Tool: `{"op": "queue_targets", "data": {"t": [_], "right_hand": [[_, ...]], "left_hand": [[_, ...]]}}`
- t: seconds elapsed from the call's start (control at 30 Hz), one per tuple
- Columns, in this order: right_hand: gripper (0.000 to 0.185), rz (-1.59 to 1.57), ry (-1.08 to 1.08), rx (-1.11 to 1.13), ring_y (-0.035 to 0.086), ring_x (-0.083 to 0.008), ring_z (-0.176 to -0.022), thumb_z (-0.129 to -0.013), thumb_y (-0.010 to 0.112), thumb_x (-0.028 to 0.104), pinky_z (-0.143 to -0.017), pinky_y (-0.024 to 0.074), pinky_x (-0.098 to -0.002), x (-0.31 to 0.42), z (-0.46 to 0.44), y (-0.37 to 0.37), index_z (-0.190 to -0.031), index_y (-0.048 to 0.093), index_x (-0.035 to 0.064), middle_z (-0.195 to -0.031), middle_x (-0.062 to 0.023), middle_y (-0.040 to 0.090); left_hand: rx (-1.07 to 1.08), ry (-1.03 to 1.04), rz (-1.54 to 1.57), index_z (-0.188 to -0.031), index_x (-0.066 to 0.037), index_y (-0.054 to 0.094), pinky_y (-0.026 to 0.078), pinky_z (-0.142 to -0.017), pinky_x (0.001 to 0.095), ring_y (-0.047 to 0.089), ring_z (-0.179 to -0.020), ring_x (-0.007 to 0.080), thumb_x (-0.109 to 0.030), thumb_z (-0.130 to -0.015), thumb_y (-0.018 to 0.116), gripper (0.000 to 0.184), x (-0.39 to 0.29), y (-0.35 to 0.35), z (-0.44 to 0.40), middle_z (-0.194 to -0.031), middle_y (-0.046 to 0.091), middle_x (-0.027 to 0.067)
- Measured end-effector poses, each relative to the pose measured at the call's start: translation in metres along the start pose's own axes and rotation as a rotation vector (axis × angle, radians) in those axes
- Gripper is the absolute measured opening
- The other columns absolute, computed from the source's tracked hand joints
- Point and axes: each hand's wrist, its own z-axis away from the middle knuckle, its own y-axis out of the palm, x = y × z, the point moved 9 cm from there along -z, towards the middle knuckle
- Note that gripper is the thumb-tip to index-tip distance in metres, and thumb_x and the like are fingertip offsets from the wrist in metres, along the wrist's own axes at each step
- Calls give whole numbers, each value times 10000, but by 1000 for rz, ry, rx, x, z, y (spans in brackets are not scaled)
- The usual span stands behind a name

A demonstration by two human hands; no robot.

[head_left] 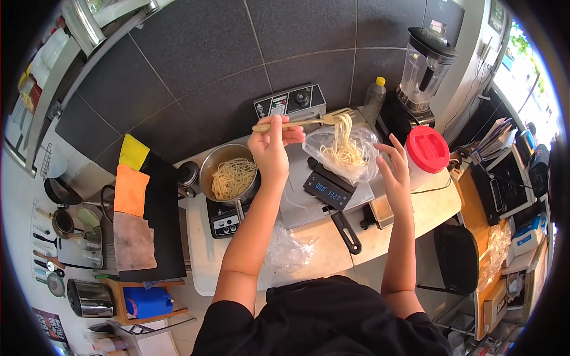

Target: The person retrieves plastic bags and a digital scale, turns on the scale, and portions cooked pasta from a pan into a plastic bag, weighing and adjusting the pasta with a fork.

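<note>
My left hand is closed round the handle of a wooden fork. From its tines a strand bundle of noodles hangs down into a clear plastic bag, where more noodles lie. Beneath the bag sits a black digital scale with a lit display. My right hand is beside the bag's right edge, fingers apart; whether a fingertip touches the plastic I cannot tell. To the left of my left arm, a steel pot holds more noodles.
The pot stands on a small cooker. A red-lidded container, blender and yellow-capped bottle stand at the right. A black pan handle and crumpled plastic lie nearer me. Cloths hang at left.
</note>
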Motion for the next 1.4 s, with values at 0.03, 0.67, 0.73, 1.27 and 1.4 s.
{"op": "queue_targets", "data": {"t": [0.03,0.67,0.73,1.27,1.4], "right_hand": [[236,1,1,-3,303,-279,-1233,-814,563,190,-1008,219,-378,0,-1,-1,-1028,597,99,-1320,-134,352],[272,-256,-22,-50,391,-181,-1158,-844,514,172,-976,252,-291,28,0,8,-1066,549,18,-1286,-130,410],[268,-267,-33,-31,389,-180,-1162,-844,514,164,-975,252,-289,35,2,17,-1063,549,15,-1286,-131,411],[188,-364,-27,314,279,-268,-1268,-836,535,128,-1021,209,-354,81,34,183,-1012,575,76,-1263,-114,418],[190,-379,12,348,305,-277,-1250,-836,543,147,-1015,221,-361,72,46,220,-1008,575,72,-1249,-147,425]], "left_hand": [[13,9,12,-847,21,531,514,-527,274,597,-541,170,-143,-885,475,177,-3,2,-3,-675,607,145],[-10,113,78,-829,36,529,526,-523,285,607,-550,196,-129,-869,486,174,-83,9,-51,-663,599,165],[-32,131,84,-826,37,531,527,-525,287,608,-552,198,-129,-867,489,176,-97,-1,-56,-664,599,166],[-210,211,-196,-839,20,550,525,-562,276,610,-599,177,-143,-855,518,167,-194,-185,-57,-695,612,131],[-222,74,-263,-842,11,547,522,-556,280,608,-597,173,-161,-876,504,180,-143,-236,-49,-697,613,128]]}}
